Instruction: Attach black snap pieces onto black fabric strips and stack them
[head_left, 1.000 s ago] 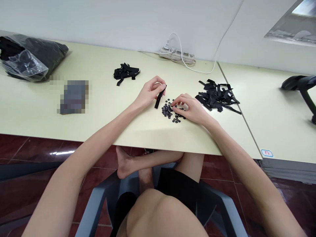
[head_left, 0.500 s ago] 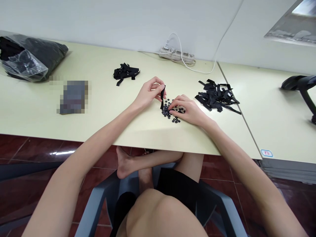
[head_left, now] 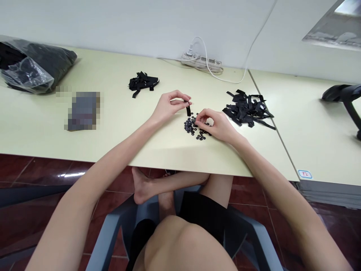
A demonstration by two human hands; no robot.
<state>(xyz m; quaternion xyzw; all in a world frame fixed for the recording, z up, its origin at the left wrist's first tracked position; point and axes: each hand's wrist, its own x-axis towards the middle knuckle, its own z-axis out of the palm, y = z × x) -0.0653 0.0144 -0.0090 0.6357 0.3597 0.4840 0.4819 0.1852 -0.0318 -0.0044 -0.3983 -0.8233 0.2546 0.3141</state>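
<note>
My left hand (head_left: 171, 104) pinches a short black fabric strip (head_left: 188, 110) between thumb and fingertips, and the strip's end hangs down above the table. Below it lies a loose pile of small black round discs with holes in their middles (head_left: 190, 125), like snap buttons. Over the right part of this pile is my right hand (head_left: 214, 122), thumb and forefinger pressed together. Whatever sits between those fingertips is too small to make out. Part of the pile is hidden under that hand.
Black strips lie heaped to the right (head_left: 248, 109), with a smaller heap of strips (head_left: 143, 81) at the back left. A clear plastic bag of black material (head_left: 36, 67) and a blurred dark item (head_left: 84, 111) are farther left. A power strip (head_left: 201, 62) with white cables lies by the wall.
The strip in my left hand has been raised and turned, with its end now higher above the discs. My right hand's fingertips have lifted slightly from the pile.
</note>
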